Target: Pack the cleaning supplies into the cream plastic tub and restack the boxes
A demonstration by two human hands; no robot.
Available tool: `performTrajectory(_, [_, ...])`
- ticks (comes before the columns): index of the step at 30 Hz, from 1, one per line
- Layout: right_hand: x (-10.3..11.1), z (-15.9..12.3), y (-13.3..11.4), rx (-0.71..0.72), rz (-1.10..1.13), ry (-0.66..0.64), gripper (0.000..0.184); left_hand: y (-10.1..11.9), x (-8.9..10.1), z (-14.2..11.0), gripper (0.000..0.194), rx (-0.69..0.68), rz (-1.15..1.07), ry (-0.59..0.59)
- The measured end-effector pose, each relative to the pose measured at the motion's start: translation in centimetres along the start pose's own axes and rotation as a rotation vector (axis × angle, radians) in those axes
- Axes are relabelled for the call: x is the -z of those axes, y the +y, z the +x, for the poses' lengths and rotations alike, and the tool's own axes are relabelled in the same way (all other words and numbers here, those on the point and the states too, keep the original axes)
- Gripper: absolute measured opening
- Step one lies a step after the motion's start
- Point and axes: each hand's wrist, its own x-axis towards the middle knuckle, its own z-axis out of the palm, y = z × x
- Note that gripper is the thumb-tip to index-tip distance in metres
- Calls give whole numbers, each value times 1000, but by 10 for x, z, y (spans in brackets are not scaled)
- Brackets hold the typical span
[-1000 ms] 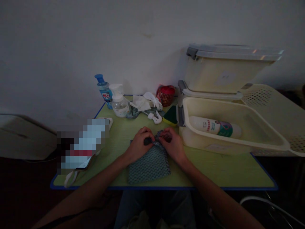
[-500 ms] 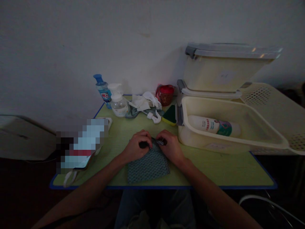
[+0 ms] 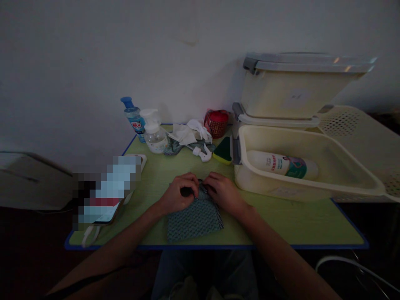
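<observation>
A textured grey-green cleaning cloth [image 3: 194, 221] with a checkered border lies near the table's front edge. My left hand [image 3: 178, 192] pinches its far edge, thumb and fingers together. On the same edge, to the right, my right hand [image 3: 223, 189] is closed around the checkered border, its fingertips partly hidden behind the hand. Between the two hands a strip of the edge is raised and folded. The cloth's near part rests flat on the green tabletop [image 3: 281, 225].
To the right, an open cream bin [image 3: 312, 187] holds a white bottle [image 3: 281, 164]. Behind my hands are a sponge [image 3: 223, 151], a spray nozzle [image 3: 203, 153], white tissues [image 3: 184, 134], a red woven basket [image 3: 218, 125], a pump bottle [image 3: 154, 137] and a blue bottle [image 3: 134, 118]. A phone [image 3: 112, 191] stands left.
My right hand has turned over the cloth's far edge, its fingers now closer to my left hand. The left hand has shifted slightly toward me, still pinching the edge.
</observation>
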Motion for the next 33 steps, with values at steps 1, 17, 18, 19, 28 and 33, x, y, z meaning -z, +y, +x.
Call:
performTrajectory(1, [2,0,0,22,-16,-28,12,0,0,0,20,2,-17,0])
performTrajectory(17, [13,-5,-7,20,-19,-102,25,-2,11,2,9,107,-461,108])
performTrajectory(18, [11,-4,-6,1,-13,-91,25,-2,11,2,9,116,-455,107])
performTrajectory(19, [10,-4,-6,-10,-7,-83,23,-2,11,3,8,122,-440,97])
performTrajectory(28, [7,-4,-3,-71,91,-45,19,-5,-7,4,27,148,86,211])
performTrajectory(33, [13,-4,1,-39,251,-54,21,-4,-8,1,12,113,311,105])
